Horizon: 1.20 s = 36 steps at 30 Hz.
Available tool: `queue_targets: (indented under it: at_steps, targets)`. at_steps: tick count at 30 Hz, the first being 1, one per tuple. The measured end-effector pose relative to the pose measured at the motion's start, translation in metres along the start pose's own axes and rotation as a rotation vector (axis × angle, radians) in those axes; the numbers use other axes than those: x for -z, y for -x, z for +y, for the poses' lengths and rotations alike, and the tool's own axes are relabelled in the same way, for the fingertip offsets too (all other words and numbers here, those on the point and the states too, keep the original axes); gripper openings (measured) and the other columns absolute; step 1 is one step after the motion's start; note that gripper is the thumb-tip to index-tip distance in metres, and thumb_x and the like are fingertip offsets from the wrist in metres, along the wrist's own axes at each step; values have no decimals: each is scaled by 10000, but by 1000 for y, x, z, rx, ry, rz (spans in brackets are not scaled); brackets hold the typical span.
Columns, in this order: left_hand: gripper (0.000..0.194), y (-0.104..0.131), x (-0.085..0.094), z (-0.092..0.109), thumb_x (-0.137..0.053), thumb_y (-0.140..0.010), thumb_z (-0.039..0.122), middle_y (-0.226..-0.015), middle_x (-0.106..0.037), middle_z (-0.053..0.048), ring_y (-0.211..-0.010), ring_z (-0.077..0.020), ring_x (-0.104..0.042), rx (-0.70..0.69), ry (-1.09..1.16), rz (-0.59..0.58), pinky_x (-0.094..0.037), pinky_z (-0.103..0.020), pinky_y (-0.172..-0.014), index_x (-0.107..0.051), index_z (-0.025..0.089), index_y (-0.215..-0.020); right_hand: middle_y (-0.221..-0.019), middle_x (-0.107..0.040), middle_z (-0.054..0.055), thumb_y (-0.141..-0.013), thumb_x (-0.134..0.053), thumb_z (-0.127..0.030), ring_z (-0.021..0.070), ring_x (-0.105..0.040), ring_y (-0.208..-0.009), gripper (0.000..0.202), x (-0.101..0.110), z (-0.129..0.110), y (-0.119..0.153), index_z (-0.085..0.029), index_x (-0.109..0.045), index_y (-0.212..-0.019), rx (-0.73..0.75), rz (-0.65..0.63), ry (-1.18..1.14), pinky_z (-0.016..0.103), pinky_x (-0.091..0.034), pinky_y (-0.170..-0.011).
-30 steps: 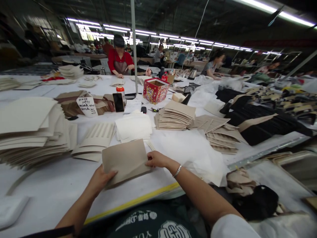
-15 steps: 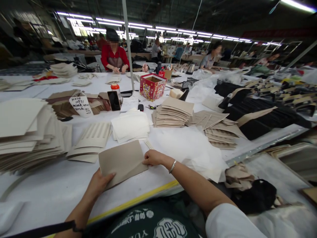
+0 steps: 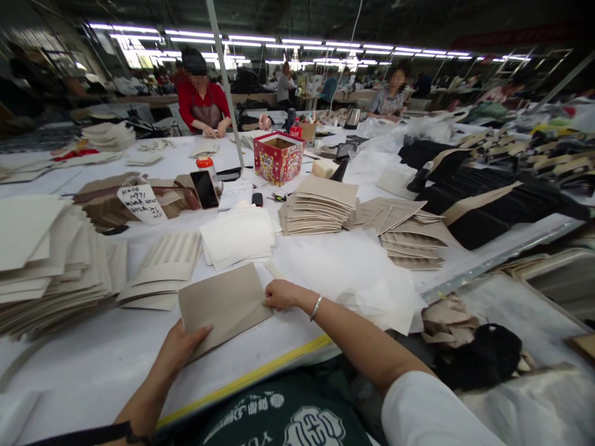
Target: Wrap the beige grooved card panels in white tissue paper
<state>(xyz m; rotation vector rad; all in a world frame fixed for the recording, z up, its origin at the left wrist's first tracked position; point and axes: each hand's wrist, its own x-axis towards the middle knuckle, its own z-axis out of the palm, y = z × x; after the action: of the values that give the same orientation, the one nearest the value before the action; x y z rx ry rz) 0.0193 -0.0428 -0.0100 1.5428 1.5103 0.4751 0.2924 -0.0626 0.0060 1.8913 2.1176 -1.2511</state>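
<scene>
A flat beige rectangular panel (image 3: 227,303), fabric or leather-like, is held tilted over the white table near its front edge. My left hand (image 3: 183,344) grips its lower left corner, thumb on top and the other fingers hidden beneath. At the right edge, my right hand (image 3: 282,295) pinches the panel, fingers curled. Just behind that hand lie a few thin pale strips (image 3: 274,270). Beyond the panel rests a stack of white sheets (image 3: 239,235). To its left, a pile of cream panels with raised stripes (image 3: 162,266) lies on the table.
A tall stack of cream panels (image 3: 41,266) stands at left. Behind are beige panel stacks (image 3: 320,204), a red patterned box (image 3: 279,160), a phone (image 3: 204,189) and a metal pole (image 3: 225,80). White translucent sheeting (image 3: 344,272) lies right. A co-worker in red (image 3: 204,105) works across the table.
The whole view has shifted slightly, so the scene sits a little further left. Both hands keep their hold on the beige panel, with hardly any movement.
</scene>
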Motion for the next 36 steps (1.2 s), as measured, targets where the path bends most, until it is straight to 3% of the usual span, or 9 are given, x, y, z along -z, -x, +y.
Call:
queue_targets:
  at_steps: [25,31,36]
  targets:
    - [435,-3,-2,-3,-649,-604,364,-968,-679,-68,-907,-248,-625,36,13,20,-483,-336,-844,-558,156,-975,-611,-664,42,-709,-503,-213,113,-570,-526,195,-3,-1,5,-124,-676,-707,8,70,14,185,-353,-486]
    - [493,-3,-2,-1,-628,-585,422,-966,-674,-85,-915,-273,-615,7,-70,39,-481,-357,-833,-552,140,-983,-666,-676,56,-720,-499,-219,150,-597,-636,204,-3,-5,6,-142,-686,-744,-15,87,102,207,-373,-539]
    - [581,-4,9,4,-604,-573,460,-992,-657,-108,-932,-303,-595,-108,-206,-12,-467,-400,-822,-524,115,-1034,-820,-680,79,-719,-525,-245,181,-605,-762,208,-11,-6,4,-157,-677,-829,-37,153,169,219,-381,-585]
